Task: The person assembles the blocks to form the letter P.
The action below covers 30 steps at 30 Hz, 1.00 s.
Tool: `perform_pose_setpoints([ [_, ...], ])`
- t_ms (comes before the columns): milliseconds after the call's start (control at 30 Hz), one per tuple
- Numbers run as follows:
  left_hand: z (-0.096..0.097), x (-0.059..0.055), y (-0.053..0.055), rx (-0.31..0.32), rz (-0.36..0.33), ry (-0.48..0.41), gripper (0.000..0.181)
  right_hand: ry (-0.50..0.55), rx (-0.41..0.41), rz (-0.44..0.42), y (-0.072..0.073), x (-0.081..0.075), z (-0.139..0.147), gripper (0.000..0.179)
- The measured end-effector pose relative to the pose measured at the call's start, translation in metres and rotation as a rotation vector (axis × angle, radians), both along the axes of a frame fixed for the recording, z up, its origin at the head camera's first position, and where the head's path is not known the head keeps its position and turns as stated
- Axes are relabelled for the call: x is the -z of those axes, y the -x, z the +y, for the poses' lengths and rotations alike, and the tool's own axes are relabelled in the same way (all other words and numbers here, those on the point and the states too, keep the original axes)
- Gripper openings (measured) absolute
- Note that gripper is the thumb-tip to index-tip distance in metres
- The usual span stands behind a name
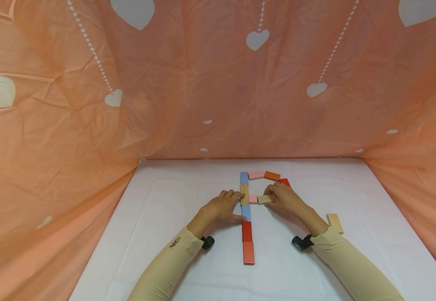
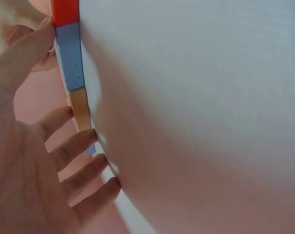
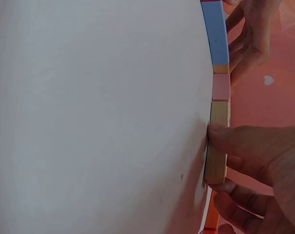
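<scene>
My right hand (image 1: pixel 287 200) pinches a pale wooden block (image 3: pixel 218 146) between thumb and fingers. That block lies end to end with a short pink block (image 1: pixel 253 199), which meets a column of blocks on its right side. My left hand (image 1: pixel 223 207) is spread along the column's left side. Its thumb is at the lower blue block (image 2: pixel 69 56), near the red block (image 1: pixel 247 231); its fingertips are at the column's wooden block (image 1: pixel 244 190). An upper blue block (image 1: pixel 244 178) tops the column, and a lighter red block (image 1: pixel 248 253) forms the bottom end.
From the column's top, a long pink block (image 1: pixel 256 175), an orange block (image 1: pixel 272 175) and a red block (image 1: pixel 285 182) curve right. One loose wooden block (image 1: pixel 335 223) lies beside my right forearm. An orange curtain (image 1: pixel 218 83) surrounds the white table (image 1: pixel 146 188).
</scene>
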<state>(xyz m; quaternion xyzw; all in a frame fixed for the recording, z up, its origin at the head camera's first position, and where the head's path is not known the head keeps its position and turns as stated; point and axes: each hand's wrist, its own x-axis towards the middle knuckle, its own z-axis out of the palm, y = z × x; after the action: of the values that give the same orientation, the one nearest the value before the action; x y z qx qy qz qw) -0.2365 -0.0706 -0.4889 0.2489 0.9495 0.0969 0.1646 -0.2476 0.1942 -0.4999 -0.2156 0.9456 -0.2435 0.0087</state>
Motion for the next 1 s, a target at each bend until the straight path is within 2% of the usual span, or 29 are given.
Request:
perform_pose_setpoints([
  [300,0.0,0.0,0.0,-0.001,0.004,-0.009,0.089,0.002,0.005,-0.011,-0.001,-0.001,0.0,0.025],
  [500,0.0,-0.001,0.0,0.0,-0.001,-0.008,0.089,0.026,0.01,-0.025,-0.005,-0.004,0.006,0.034],
  [667,0.0,-0.001,0.0,0.008,0.002,-0.009,0.09,0.058,0.009,0.041,-0.012,-0.011,0.026,0.039],
  [1000,-0.001,-0.005,-0.003,0.004,-0.009,-0.019,0.089,0.067,0.099,0.048,-0.036,-0.02,0.072,0.039],
])
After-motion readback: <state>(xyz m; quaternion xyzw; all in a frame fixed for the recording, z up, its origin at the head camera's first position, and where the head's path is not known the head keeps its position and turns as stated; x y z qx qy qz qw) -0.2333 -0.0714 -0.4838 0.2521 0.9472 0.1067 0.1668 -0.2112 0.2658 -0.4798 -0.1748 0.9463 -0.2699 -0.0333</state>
